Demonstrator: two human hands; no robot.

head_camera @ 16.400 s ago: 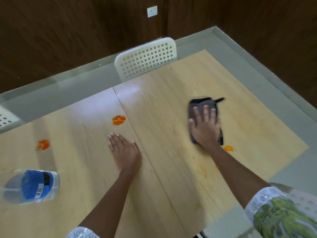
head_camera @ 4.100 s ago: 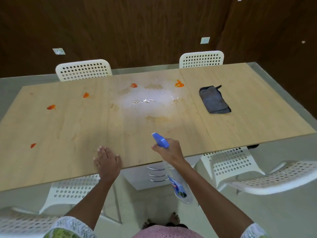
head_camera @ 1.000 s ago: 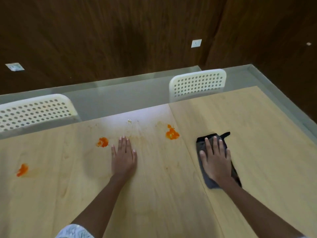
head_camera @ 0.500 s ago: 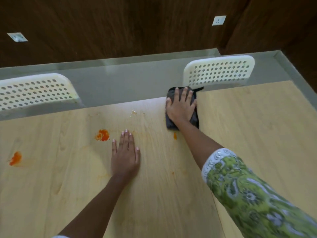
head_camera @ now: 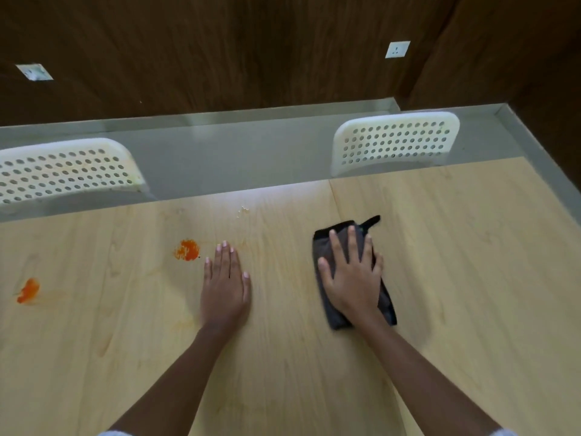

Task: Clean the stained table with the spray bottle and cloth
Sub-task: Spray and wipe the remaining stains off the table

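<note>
A folded dark grey cloth lies on the light wooden table, right of centre. My right hand presses flat on it with fingers spread and straight. My left hand rests flat on the bare wood to the left. An orange stain sits just left of my left fingertips, and a second orange stain lies near the left edge. Faint orange smears mark the wood below my left hand. The spray bottle is out of view.
Two white perforated chair backs stand behind the table's far edge, one at the left and one at the right. Grey floor and a dark wood-panelled wall with sockets lie beyond. A seam runs between two tabletops.
My right hand has drawn the cloth back from the table's far edge toward me. The orange stain beside the seam is gone. My left hand stays flat in place.
</note>
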